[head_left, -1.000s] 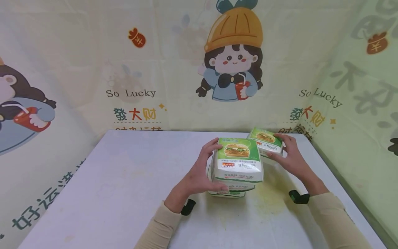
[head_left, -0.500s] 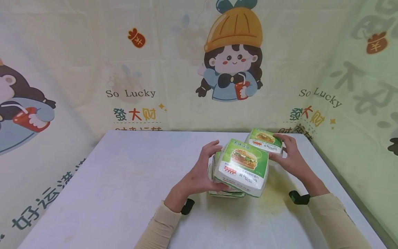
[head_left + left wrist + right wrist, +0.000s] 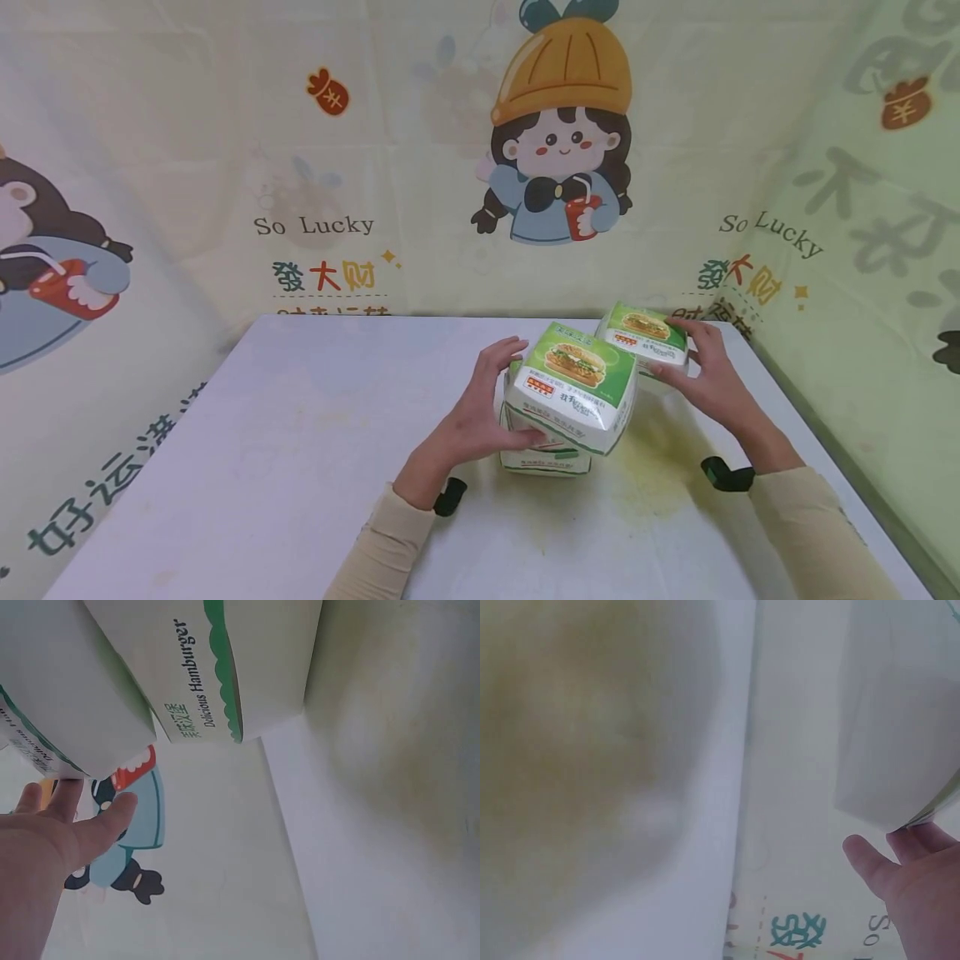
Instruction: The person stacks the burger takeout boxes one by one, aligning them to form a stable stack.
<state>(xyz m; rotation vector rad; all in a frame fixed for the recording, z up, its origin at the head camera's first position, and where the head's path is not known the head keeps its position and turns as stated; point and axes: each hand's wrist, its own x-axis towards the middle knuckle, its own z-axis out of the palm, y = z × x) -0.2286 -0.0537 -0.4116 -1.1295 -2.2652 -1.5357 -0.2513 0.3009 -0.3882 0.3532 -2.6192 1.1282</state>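
Observation:
My left hand [image 3: 480,417] holds a green-and-white hamburger box [image 3: 573,375] by its left side, thumb in front and fingers behind. That box sits askew and tilted over another hamburger box [image 3: 543,462]; how many lie beneath is hard to tell. Behind and to the right, my right hand [image 3: 716,387] grips a further hamburger box [image 3: 645,333] by its right side. The two upper boxes overlap in the head view. In the left wrist view, fingers [image 3: 109,817] are at the edge of a box [image 3: 75,690]. The right wrist view has my fingers under a white box side [image 3: 900,727].
A white table [image 3: 337,433] with yellowish stains [image 3: 645,467] spreads beneath the boxes. Its back edge meets a printed cloth backdrop [image 3: 420,167] with cartoon figures. A black wrist strap [image 3: 727,475] is on the right arm, and another [image 3: 450,497] on the left.
The upper box on the left first turned and slid right, toward me; now it is back a little up and left, still askew. My right hand and its box have shifted slightly right.

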